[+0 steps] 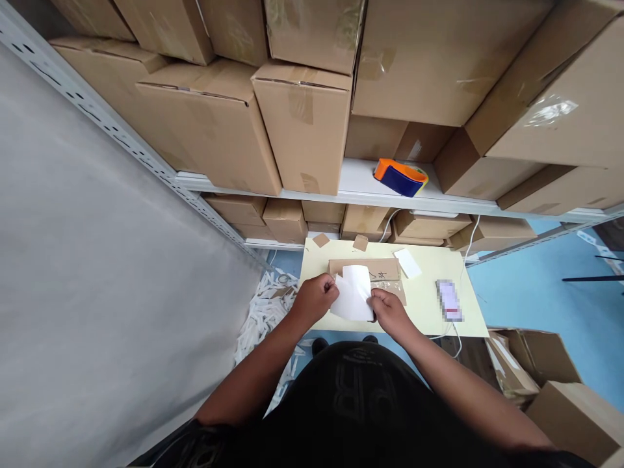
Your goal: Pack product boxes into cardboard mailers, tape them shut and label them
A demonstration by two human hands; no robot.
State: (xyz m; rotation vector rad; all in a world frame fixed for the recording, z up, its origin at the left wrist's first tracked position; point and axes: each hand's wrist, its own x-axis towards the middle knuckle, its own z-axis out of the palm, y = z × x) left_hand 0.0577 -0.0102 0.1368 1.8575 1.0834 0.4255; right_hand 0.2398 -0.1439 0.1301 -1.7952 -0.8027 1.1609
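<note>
My left hand (316, 296) is closed in a pinch on the left edge of a thin white sheet of paper (355, 298), and my right hand (390, 311) is clamped on its right edge, thumb against fingers. The sheet is held between them, above a flat brown cardboard box (387, 265) with clear tape and dark handwriting (its outline steps in at the upper left, though I cannot tell whether it is torn or folded there). The box lies on the pale yellow rectangular surface (424, 305) in front of me. Just beyond the box's right end is a small white rectangular item (407, 263); farther right lies a blurred-out phone-shaped device (449, 300) with a white cable (458, 341) by its near end. Two small brown cardboard scraps (361, 243) sit near the far edge, and loose white strips (258, 315) heap on the blue floor to my left
</note>
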